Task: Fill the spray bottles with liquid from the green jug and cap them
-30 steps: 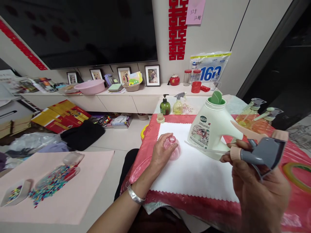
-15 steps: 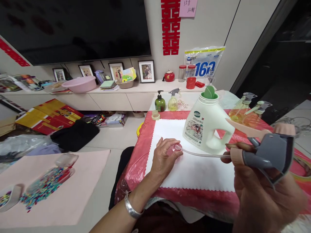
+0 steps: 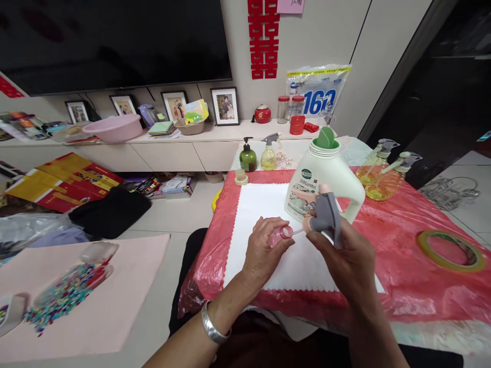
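Note:
My left hand [image 3: 264,250] is closed around a small clear pink bottle [image 3: 276,235], tilted so its open neck faces right. In my right hand [image 3: 345,250] is a grey and pink spray nozzle [image 3: 326,214]. Its thin white tube points left at the bottle's mouth; whether the tip sits inside I cannot tell. Just behind my hands stands a large pale green detergent jug [image 3: 326,174] with a green cap piece [image 3: 325,138] in its top. Beneath my hands lies a white scalloped sheet [image 3: 249,204].
Red plastic film [image 3: 414,291] covers the table. Spray bottles with yellow liquid [image 3: 387,179] stand at the right, near a tape roll [image 3: 448,250]. A green pump bottle [image 3: 247,158], a small spray bottle [image 3: 268,157] and a cap [image 3: 241,177] stand at the back left. Colourful beads [image 3: 65,294] lie on a pink surface.
My right hand has moved left and away from me with the spray nozzle, bringing it close to the pink bottle. Much less tube shows between them. The view has shifted slightly.

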The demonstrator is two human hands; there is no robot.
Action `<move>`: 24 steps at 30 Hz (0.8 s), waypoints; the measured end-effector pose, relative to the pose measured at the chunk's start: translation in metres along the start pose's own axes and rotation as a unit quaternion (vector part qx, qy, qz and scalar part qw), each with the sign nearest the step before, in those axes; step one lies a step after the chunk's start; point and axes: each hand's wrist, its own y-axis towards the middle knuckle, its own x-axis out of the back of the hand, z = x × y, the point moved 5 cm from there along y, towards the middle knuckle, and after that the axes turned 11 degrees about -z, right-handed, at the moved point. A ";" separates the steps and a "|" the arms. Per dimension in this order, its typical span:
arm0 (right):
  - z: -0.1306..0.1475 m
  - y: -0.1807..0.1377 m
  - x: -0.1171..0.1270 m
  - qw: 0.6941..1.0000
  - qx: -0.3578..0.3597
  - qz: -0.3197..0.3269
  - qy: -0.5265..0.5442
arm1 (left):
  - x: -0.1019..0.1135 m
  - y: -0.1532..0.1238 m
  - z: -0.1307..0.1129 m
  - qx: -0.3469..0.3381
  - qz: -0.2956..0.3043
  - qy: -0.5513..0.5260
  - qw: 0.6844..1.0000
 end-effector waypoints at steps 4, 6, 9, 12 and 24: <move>-0.006 0.002 -0.024 0.994 -0.005 0.098 0.047 | -0.002 0.000 0.001 0.037 -0.009 -0.022 0.999; -0.010 0.001 -0.031 0.990 -0.022 0.124 0.062 | -0.002 0.001 -0.001 0.045 -0.010 -0.031 0.998; -0.014 0.000 -0.034 0.987 -0.045 0.132 0.078 | -0.002 0.002 -0.003 0.048 -0.006 -0.043 0.998; -0.013 0.000 -0.035 0.985 -0.047 0.142 0.089 | -0.003 0.002 -0.003 0.055 -0.001 -0.051 0.997; -0.022 0.000 -0.032 0.996 -0.046 0.053 0.059 | -0.004 0.002 0.002 0.055 -0.010 -0.043 0.998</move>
